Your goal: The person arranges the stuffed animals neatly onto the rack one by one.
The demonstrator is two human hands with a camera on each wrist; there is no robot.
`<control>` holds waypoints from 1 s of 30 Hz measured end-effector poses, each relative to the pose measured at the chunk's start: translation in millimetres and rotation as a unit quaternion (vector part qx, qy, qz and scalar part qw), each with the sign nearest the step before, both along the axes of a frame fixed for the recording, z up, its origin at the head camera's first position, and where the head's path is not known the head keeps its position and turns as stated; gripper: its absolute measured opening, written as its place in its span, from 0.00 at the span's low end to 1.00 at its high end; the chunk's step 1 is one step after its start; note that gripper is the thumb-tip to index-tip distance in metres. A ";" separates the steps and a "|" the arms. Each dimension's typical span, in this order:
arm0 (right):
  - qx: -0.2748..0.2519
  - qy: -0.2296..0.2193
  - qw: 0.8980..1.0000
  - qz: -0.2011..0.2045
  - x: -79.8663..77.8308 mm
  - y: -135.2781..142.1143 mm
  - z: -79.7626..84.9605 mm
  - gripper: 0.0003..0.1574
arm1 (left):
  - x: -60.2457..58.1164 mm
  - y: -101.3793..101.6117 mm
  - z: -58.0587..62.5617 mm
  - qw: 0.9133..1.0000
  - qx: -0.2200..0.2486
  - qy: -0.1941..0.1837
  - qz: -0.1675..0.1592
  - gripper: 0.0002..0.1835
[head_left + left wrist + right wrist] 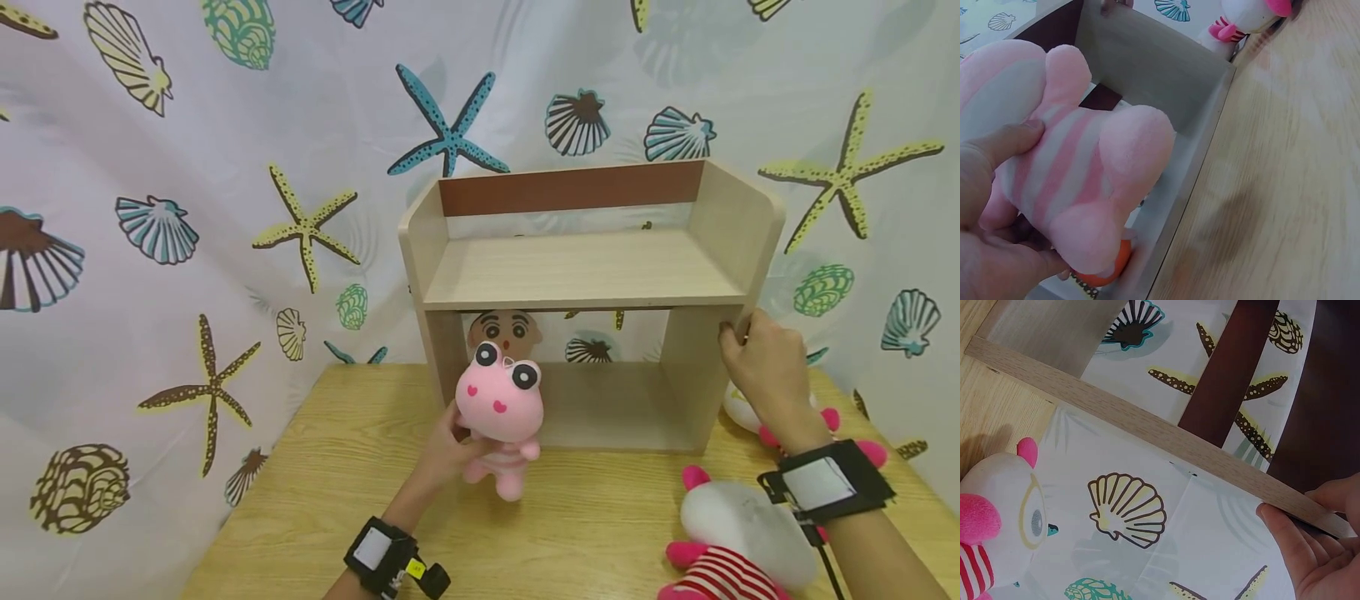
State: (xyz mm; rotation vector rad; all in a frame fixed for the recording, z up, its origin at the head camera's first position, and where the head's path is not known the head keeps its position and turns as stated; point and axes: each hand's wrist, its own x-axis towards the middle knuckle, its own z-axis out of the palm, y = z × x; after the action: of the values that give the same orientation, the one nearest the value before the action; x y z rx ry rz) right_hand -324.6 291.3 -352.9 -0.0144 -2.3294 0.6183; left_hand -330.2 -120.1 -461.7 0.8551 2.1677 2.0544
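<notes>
At the centre of the head view, the left hand (450, 450) is gripping the pink plush frog (501, 412), its grip closed round the striped body, just before the wooden shelf (585, 275) on the desk (315, 492). At right, the right hand (765, 367) is gripping the shelf's side panel.

Shelf (585, 275) on the table (315, 492), curtain (187, 208) behind it, frog toy (498, 417) in front of the shelf's bottom left, another toy (506, 329) behind the frog, two toys (738, 533) right of the shelf.
</notes>
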 end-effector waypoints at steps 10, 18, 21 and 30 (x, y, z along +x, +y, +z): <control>-0.002 -0.006 1.000 -0.004 0.4 -2.2 0.9 0.19 | -4.3 24.6 -7.6 0.999 0.009 -0.031 0.043 0.35; 0.003 0.014 1.000 -0.004 -0.1 -1.6 3.5 0.19 | -12.0 49.9 -6.7 0.998 0.006 -0.038 0.042 0.39; 0.004 0.018 1.000 -0.002 0.5 -1.8 3.6 0.19 | -13.7 60.6 -6.8 0.998 0.006 -0.043 0.044 0.40; 0.003 0.006 1.000 -0.002 2.7 -2.7 2.8 0.20 | -21.6 90.8 -10.2 0.997 0.043 -0.049 0.031 0.40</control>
State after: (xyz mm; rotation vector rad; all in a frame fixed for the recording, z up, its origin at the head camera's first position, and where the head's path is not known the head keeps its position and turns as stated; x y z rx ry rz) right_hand -321.9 288.6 -350.1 -0.0142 -2.3196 0.6083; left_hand -351.8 -29.3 -471.8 0.6855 2.0954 2.1831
